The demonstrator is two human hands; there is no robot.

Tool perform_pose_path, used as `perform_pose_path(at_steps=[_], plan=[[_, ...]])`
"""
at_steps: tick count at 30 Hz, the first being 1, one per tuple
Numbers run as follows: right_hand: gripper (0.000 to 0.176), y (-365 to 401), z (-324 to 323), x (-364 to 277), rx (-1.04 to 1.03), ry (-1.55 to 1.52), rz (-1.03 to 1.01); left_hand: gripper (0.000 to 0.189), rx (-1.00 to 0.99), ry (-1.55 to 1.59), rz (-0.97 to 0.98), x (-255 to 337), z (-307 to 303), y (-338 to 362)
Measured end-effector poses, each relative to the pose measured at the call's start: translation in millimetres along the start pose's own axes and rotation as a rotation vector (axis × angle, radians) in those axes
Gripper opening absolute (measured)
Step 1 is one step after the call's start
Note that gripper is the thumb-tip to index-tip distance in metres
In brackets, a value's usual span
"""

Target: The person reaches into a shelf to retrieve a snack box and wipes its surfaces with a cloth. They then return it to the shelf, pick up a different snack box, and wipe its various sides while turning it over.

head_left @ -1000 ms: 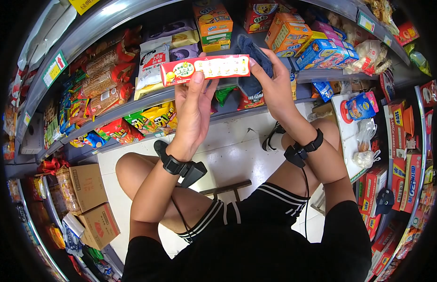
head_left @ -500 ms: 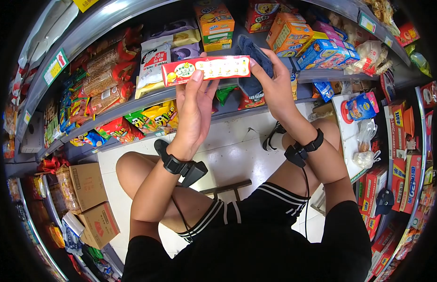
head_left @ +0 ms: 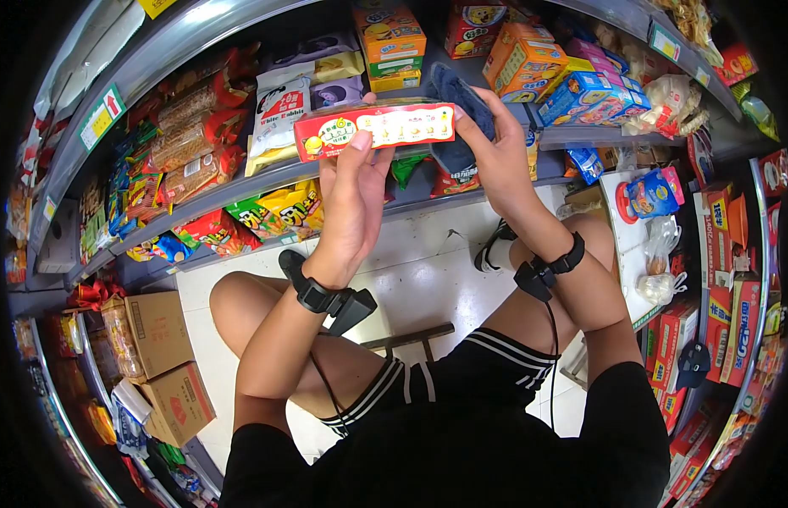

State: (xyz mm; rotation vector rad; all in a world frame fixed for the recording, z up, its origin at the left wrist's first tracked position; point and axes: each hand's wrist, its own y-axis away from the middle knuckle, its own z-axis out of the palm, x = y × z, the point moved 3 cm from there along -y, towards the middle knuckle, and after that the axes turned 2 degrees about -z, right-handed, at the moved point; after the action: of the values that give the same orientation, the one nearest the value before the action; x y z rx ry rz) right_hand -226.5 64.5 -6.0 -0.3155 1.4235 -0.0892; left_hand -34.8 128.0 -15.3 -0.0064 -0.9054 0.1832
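Observation:
A red and white snack box with a cartoon face at its left end is held up before the shelf. My left hand grips it from below, thumb across the printed side. A dark blue cloth is pinched in my right hand, beside the box's right end. My right thumb is close to that end; whether it touches cannot be made out. Part of the cloth hangs behind the box, and the fingers of my left hand are partly hidden.
On the shelf ahead stand a White Rabbit bag, orange boxes and blue boxes. Bright snack bags lie lower down. Cardboard cartons are at left. A white stand is at right.
The box has tipped slightly, showing more of its printed side, and sits a touch lower. My right hand with the cloth has barely moved.

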Motion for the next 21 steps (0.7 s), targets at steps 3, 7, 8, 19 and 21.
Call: perform_pose_path(at_steps=[3,7,8,19,21], plan=[[0.034,-0.9,-0.8,-0.2,-0.001,-0.003,-0.015,0.069,-0.009,0.054,0.032,0.3,-1.3,-0.5],[0.033,-0.3,-0.2,-3.9,-0.005,-0.037,-0.009,0.069,-0.05,0.05,0.055,-0.3,3.0,1.0],[0.033,0.0,-0.4,-4.5,-0.005,-0.037,-0.009,0.067,-0.025,0.026,0.074,-0.5,4.9,1.5],[0.035,0.2,-5.0,-8.3,0.03,0.019,-0.023,0.057,0.027,0.06,0.02,-0.2,2.8,-1.2],[0.036,0.8,-8.2,-7.9,0.057,0.041,-0.053,0.052,0.077,0.071,0.023,-3.5,1.4,-2.5]])
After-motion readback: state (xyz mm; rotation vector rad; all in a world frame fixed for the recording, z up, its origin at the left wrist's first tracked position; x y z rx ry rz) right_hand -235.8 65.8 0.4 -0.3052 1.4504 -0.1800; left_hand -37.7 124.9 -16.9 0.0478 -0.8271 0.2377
